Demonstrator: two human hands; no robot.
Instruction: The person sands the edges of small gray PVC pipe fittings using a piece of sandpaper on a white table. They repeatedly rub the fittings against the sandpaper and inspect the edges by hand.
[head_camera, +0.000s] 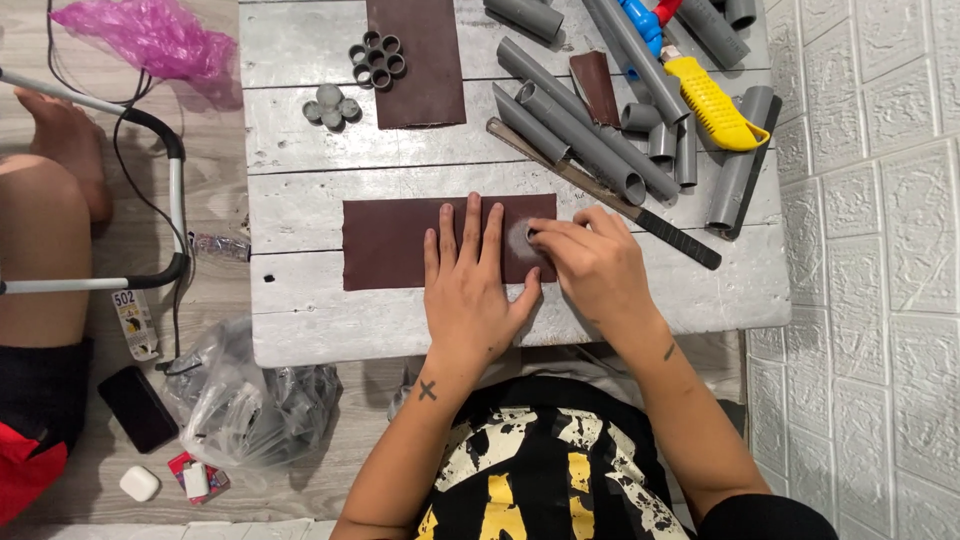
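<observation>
Brown sandpaper sheet (390, 243) lies flat on the white-painted plank table (300, 320), long side running 9 to 3 o'clock. Its surface is dark and matte, with a pale dusty worn patch near its right end. A small grey pipe ring (527, 237) sits on that patch (mostly hidden by fingertips).

The sheet's lower edge lies near the table's front edge; bare boards remain at 9 o'clock of the sheet and along the front. At 12 to 2 o'clock of the sheet, room is tight: a long file with a black handle (610, 196) lies diagonally just beyond the sheet's upper right corner, and behind it a pile of grey pipe lengths (590, 130). A yellow utility knife (712, 104) lies among them. A second sandpaper sheet (425, 85) at 12 o'clock carries a cluster of cut grey rings (376, 59); three more rings (331, 104) lie just beside it.

The left hand (470, 290) is open, palm down, fingers spread and pressing flat on the right half of the sheet. The right hand (595, 262) is curled, its fingertips pinching the pipe ring against the sheet, at 2 o'clock of the left hand and touching its thumb side.
</observation>
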